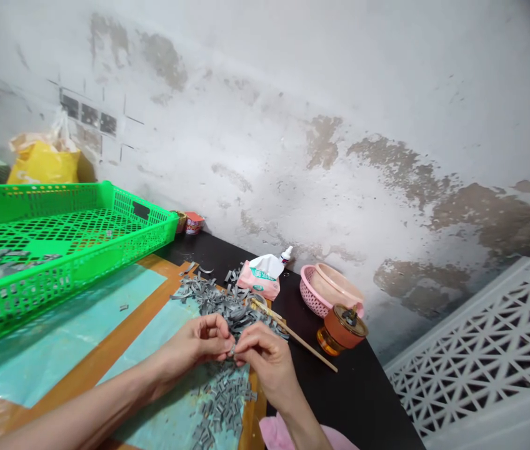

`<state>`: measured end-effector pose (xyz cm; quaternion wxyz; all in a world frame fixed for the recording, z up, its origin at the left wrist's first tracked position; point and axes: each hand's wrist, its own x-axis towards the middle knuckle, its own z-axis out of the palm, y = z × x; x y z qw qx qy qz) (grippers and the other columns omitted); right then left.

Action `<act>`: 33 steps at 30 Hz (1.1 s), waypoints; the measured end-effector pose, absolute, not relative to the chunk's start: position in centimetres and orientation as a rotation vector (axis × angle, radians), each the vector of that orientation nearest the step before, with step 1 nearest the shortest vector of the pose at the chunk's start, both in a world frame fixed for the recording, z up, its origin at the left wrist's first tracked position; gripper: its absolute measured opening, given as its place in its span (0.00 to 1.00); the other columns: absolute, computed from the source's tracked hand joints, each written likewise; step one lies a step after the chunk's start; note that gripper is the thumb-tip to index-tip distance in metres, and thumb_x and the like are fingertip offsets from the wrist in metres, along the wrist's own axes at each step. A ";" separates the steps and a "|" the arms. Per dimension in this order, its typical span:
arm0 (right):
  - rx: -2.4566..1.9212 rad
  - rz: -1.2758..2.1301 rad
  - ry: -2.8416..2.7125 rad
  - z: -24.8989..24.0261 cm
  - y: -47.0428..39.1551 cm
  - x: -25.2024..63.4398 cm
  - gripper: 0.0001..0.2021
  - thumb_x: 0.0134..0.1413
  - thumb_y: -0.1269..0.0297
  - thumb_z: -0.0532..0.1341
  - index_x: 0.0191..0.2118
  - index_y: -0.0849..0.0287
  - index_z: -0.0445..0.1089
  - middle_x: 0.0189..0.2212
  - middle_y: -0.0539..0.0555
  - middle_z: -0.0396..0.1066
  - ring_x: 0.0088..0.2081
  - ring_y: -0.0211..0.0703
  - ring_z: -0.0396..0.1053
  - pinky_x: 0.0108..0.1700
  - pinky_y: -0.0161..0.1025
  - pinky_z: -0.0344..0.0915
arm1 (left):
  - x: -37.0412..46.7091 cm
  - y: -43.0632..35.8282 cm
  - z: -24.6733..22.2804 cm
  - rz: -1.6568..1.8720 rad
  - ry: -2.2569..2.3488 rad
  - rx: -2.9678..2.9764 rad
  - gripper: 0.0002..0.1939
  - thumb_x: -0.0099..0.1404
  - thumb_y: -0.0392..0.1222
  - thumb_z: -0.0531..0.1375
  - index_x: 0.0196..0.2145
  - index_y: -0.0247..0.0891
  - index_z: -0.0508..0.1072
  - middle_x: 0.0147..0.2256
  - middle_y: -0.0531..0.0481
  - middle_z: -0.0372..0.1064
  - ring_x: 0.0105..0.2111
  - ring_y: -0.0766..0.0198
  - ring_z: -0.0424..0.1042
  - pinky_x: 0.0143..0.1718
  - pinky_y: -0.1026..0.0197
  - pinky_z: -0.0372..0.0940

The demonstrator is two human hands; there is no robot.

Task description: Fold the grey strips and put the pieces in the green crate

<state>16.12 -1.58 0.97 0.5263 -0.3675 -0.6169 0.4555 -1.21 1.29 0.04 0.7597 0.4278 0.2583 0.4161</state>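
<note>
My left hand (pixel 205 339) and my right hand (pixel 269 361) meet over the work surface, thumbs and forefingers pinched together. Between the fingertips of both is a small grey piece (pixel 232 351), mostly covered, so its shape is unclear. Just beyond my hands lies a heap of loose grey strips (pixel 209 299). Below them, nearer to me, small grey rectangular pieces (pixel 222 400) are scattered over the light blue sheet (pixel 152 381). A thin wooden stick (pixel 309 347) with a yellowish end lies to the right of the heap.
A green plastic crate (pixel 147 240) with grey pieces stands at the left. Behind the heap are a tissue pack (pixel 260 281) and a small white bottle (pixel 286 254). To the right stand pink baskets (pixel 314 300), an amber jar (pixel 333 340) and a white lattice crate (pixel 485 350). A pink cloth (pixel 277 432) lies near me.
</note>
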 end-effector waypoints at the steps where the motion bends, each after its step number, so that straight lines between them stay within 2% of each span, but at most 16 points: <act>1: -0.856 1.096 -1.457 1.0 -1.6 16.1 0.03 0.47 0.64 0.69 0.26 0.55 0.78 0.30 0.51 0.68 0.27 0.38 0.69 0.29 0.34 0.71 | -1.3 1.3 0.2 0.920 0.568 0.926 0.12 0.51 0.37 0.72 0.26 0.36 0.71 0.26 0.51 0.75 0.24 0.69 0.69 0.28 0.67 0.61; 6: -0.817 1.171 -1.325 1.1 -1.7 16.3 0.08 0.49 0.60 0.69 0.29 0.58 0.74 0.29 0.50 0.70 0.28 0.40 0.74 0.31 0.35 0.71 | -1.9 1.6 1.0 0.982 0.587 0.912 0.13 0.48 0.38 0.73 0.24 0.36 0.71 0.25 0.54 0.72 0.25 0.69 0.67 0.28 0.67 0.60; 8: -0.831 1.189 -1.279 1.0 -1.7 16.5 0.10 0.48 0.59 0.69 0.29 0.59 0.73 0.28 0.50 0.71 0.28 0.41 0.74 0.31 0.36 0.71 | -2.0 1.7 1.0 0.987 0.582 0.914 0.12 0.49 0.39 0.73 0.26 0.36 0.73 0.26 0.53 0.72 0.26 0.68 0.68 0.31 0.66 0.61; 11: -0.845 1.215 -1.197 0.7 -1.7 16.7 0.11 0.47 0.58 0.70 0.31 0.59 0.72 0.26 0.50 0.73 0.27 0.40 0.74 0.31 0.35 0.70 | -2.1 1.8 1.1 1.014 0.603 1.043 0.13 0.51 0.43 0.72 0.32 0.37 0.76 0.31 0.50 0.75 0.32 0.63 0.71 0.37 0.61 0.62; 14: -0.904 1.292 -1.153 0.6 -1.7 17.0 0.12 0.45 0.58 0.72 0.30 0.60 0.72 0.22 0.50 0.73 0.24 0.37 0.71 0.28 0.32 0.66 | -1.9 1.5 1.1 1.078 0.634 1.298 0.12 0.52 0.46 0.71 0.32 0.38 0.78 0.36 0.47 0.75 0.38 0.57 0.70 0.40 0.58 0.61; 16: -0.936 1.323 -1.192 0.8 -1.7 17.0 0.12 0.43 0.59 0.72 0.30 0.61 0.73 0.21 0.48 0.71 0.21 0.33 0.67 0.25 0.29 0.62 | -1.6 1.2 1.1 1.061 0.642 1.393 0.11 0.53 0.46 0.70 0.30 0.37 0.78 0.33 0.48 0.75 0.35 0.58 0.70 0.37 0.59 0.61; 19: -0.942 1.296 -1.264 1.2 -1.7 16.7 0.11 0.42 0.61 0.72 0.27 0.62 0.74 0.21 0.46 0.67 0.18 0.28 0.59 0.21 0.28 0.54 | -1.0 0.8 0.9 0.958 0.637 1.388 0.12 0.51 0.46 0.71 0.26 0.35 0.76 0.23 0.53 0.70 0.24 0.66 0.64 0.27 0.63 0.54; 22: -0.977 1.263 -1.288 1.6 -1.7 16.1 0.10 0.43 0.61 0.71 0.27 0.62 0.74 0.18 0.44 0.63 0.17 0.27 0.56 0.21 0.28 0.49 | -0.6 0.7 0.8 0.936 0.581 1.275 0.14 0.49 0.46 0.72 0.25 0.35 0.74 0.21 0.55 0.69 0.22 0.69 0.61 0.25 0.65 0.52; 26: -0.994 1.203 -1.231 1.6 -1.8 15.8 0.11 0.45 0.59 0.70 0.31 0.61 0.75 0.19 0.46 0.66 0.19 0.29 0.58 0.22 0.29 0.53 | -0.5 1.1 0.7 0.952 0.536 1.118 0.14 0.50 0.44 0.72 0.25 0.36 0.73 0.21 0.55 0.70 0.22 0.70 0.63 0.27 0.66 0.55; 30: -0.943 1.130 -1.197 1.6 -2.0 16.3 0.13 0.47 0.60 0.68 0.40 0.57 0.75 0.29 0.51 0.70 0.26 0.36 0.65 0.27 0.32 0.62 | -0.9 1.5 0.1 0.988 0.504 0.949 0.12 0.53 0.41 0.71 0.29 0.36 0.72 0.27 0.53 0.75 0.25 0.71 0.68 0.29 0.68 0.58; 33: -0.905 1.070 -1.356 1.5 -2.2 16.3 0.09 0.44 0.67 0.69 0.35 0.56 0.77 0.31 0.51 0.69 0.31 0.39 0.66 0.29 0.32 0.63 | -1.1 1.7 -0.3 1.012 0.457 0.874 0.13 0.53 0.40 0.72 0.29 0.37 0.72 0.30 0.51 0.77 0.27 0.70 0.70 0.30 0.69 0.59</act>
